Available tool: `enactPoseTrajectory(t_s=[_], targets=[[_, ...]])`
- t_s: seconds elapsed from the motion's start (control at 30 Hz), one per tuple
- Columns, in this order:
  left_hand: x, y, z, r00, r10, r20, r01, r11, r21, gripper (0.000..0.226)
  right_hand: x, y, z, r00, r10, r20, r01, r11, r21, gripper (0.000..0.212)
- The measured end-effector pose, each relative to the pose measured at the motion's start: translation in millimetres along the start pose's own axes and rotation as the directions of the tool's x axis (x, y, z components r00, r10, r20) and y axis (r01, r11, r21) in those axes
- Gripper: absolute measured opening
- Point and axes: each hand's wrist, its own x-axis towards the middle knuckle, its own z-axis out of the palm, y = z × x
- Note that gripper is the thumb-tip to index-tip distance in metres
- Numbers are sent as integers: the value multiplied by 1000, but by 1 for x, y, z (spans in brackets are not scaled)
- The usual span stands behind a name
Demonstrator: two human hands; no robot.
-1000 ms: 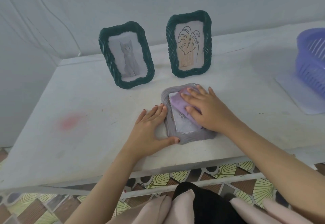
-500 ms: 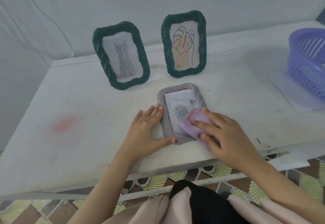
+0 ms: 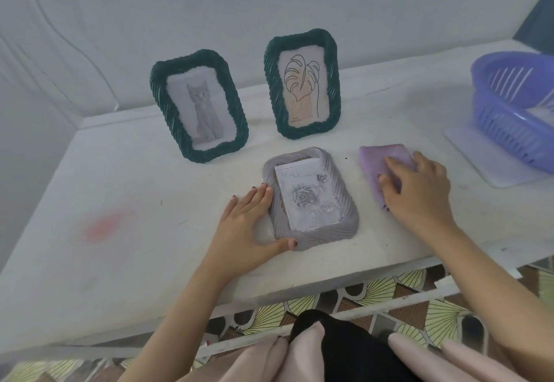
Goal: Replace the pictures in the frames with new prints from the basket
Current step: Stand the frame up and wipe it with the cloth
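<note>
While left hand (image 3: 248, 225) lies flat, fingers spread, bracing grey frame (image 3: 311, 198) lying on table (image 3: 150, 201), right hand (image 3: 416, 192) presses open-palmed on purple cloth (image 3: 380, 159); basket (image 3: 515, 111) far right.

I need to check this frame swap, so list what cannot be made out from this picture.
- Basket contents: head view, the right edge cuts it off and its wall hides all but a pale scrap.
- Writing on the rose print: too small and blurred.
- Backs of the cat frame and leaf frame: turned away.
- Part of the purple cloth: under the right hand.
</note>
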Motion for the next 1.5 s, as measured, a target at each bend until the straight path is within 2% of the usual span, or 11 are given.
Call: enactPoseTrajectory(t_s=[0.1,0.2,0.3,0.43,0.57,0.77,0.83,0.9,1.13,1.3,1.5], targets=[[2,3,-3,997,-62,-36,54,982,-179,90,-9,-14,-1,978,-202,-54,197,977,-85,48],[6,10,-5,985,-140,-101,111,960,-256,66,-22,-38,-1,953,-302,22,302,953,-29,47],[9,19,-4,980,-173,-101,132,936,-325,54,-31,-55,7,960,-267,86,254,958,136,53],[12,23,-3,972,-222,-78,138,808,-573,48,-31,-60,9,978,-209,23,176,875,451,60],[13,30,-8,950,-295,-99,109,613,-782,41,-31,-61,-4,976,-123,179,-71,598,799,68],[18,37,-19,928,-371,-24,99,308,-946,40,-30,-57,-19,930,-145,337,-316,152,937,69],[24,41,-21,919,-392,36,137,232,-963,44,-29,-53,-22,938,-156,309,-301,72,951,73],[31,46,-24,924,-375,71,150,187,-971,51,-28,-48,-28,947,-176,269,-263,61,963,77],[52,70,-27,978,-204,-46,12,271,-963,73,-9,-19,-57,952,-224,210,-184,129,974,64],[71,93,-25,998,-23,-64,-51,364,-930,83,18,2,-72,955,-215,204,-218,-41,975,48],[106,116,-22,991,111,-67,-112,459,-881,81,52,27,-90,963,-230,141,-157,-52,986,39]])
